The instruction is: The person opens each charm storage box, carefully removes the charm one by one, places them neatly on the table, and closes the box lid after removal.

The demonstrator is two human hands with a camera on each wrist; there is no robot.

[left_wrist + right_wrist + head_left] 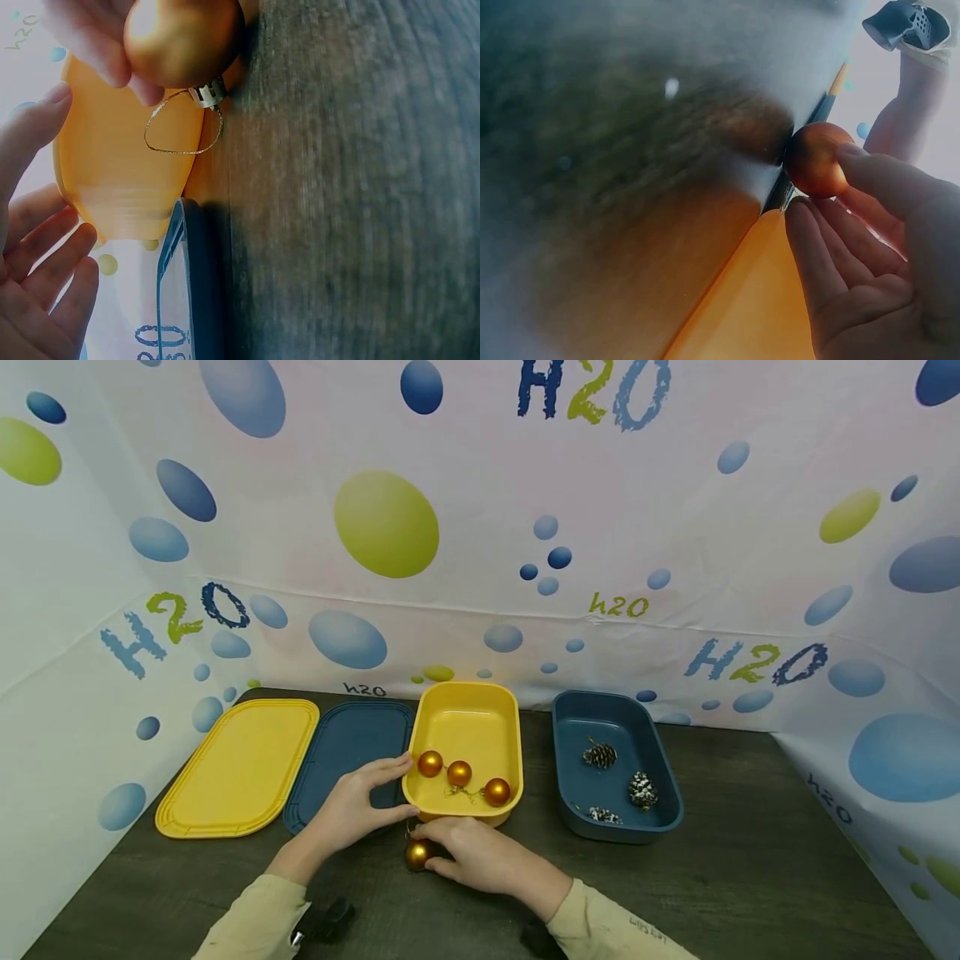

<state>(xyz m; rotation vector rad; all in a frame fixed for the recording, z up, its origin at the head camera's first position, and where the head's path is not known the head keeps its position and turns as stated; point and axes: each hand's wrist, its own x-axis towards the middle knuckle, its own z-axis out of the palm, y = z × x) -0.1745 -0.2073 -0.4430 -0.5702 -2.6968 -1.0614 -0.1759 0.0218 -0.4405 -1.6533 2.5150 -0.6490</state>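
Observation:
In front of the yellow box (465, 695), my right hand (483, 860) holds a gold Christmas bauble (417, 856) between thumb and fingers, low over the table. A thin gold hanging loop (184, 153) trails from its metal cap in the left wrist view. My left hand (356, 806) is at the box's near left corner, its fingers extended and fingertips at the rim. Whether they press on the box is hard to tell. Inside the yellow box lie three more gold baubles (459, 773), near its front end.
A dark blue box (609, 710) to the right contains pine cones (642, 790), some white-tipped. On the left lie a yellow lid (238, 768) and a dark blue lid (367, 735), the blue one partly behind my left hand. A printed sheet (480, 635) surrounds the dark wooden table (757, 843).

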